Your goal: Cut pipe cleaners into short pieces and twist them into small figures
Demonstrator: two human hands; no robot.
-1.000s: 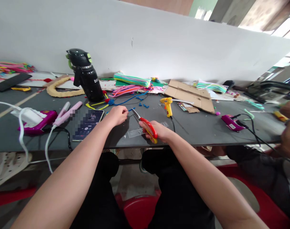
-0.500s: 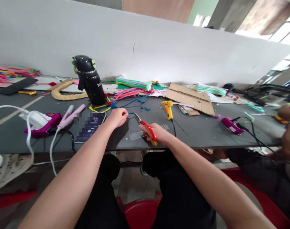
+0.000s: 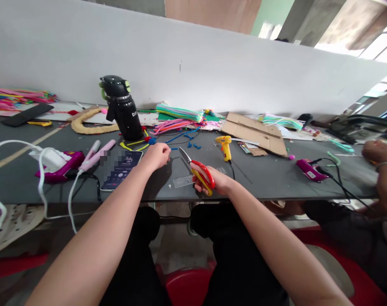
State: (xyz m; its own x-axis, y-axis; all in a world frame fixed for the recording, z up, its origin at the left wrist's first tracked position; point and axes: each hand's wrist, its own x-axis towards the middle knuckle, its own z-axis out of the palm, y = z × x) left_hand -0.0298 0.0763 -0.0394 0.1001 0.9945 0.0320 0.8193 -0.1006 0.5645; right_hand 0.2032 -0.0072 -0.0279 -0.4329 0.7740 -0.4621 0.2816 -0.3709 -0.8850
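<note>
My right hand [image 3: 218,180] is wrapped round the red and yellow handles of a pair of scissors [image 3: 186,155]. The blades point up and to the left, a short way from the other hand. The fingers of my left hand [image 3: 157,155] are pinched together just right of the phone. A short blue end of pipe cleaner [image 3: 174,148] shows at these fingertips; most of it is hidden by the hand. Behind them lie blue pipe cleaners [image 3: 177,136] and several small blue offcuts [image 3: 196,146]. Yellow stems [image 3: 126,146] with red and blue parts are by the bottle.
A black bottle [image 3: 125,112] stands behind the phone [image 3: 121,172]. A yellow glue gun [image 3: 224,147] lies ahead of my right hand, near cardboard [image 3: 255,135]. Purple power strips [image 3: 309,170] and cords flank me. A clear ruler-like strip [image 3: 182,181] lies near the edge. Another person's hand [image 3: 376,151] is far right.
My right hand has drawn the scissors slightly right and down, away from the pinched left hand. The blue end no longer reaches toward the blades. The left hand stays almost in place.
</note>
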